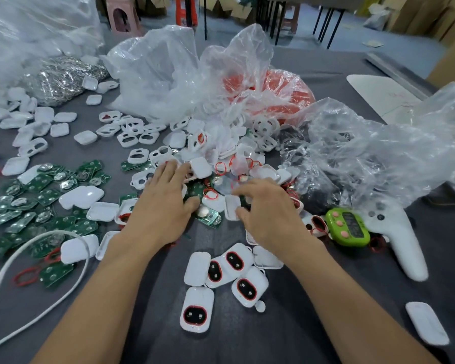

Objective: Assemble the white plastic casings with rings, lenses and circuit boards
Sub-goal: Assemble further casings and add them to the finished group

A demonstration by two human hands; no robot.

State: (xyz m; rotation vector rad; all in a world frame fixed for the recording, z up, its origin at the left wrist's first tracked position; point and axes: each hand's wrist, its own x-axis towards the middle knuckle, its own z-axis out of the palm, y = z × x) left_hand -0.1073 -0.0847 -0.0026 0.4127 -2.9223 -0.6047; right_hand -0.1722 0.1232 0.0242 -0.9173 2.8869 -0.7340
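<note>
Both my hands reach into a heap of parts at the table's middle. My left hand [166, 198] lies flat with fingers spread, its fingertips touching a white casing [200, 168]. My right hand [263, 206] hovers with fingers loosely bent over a casing half [231, 207] and a green circuit board [208, 215]; I cannot tell whether it holds anything. Red rings [210, 194] lie scattered in the heap. Several finished casings with red-ringed dark lenses [234, 261] sit in front of my hands.
Green circuit boards [37, 203] cover the left side, with empty white casing halves [45, 122] behind them. Clear plastic bags [168, 74] and a red bag [281, 93] stand at the back. A green timer [348, 228], a white controller [397, 237] and a white cable [0, 279] lie nearby.
</note>
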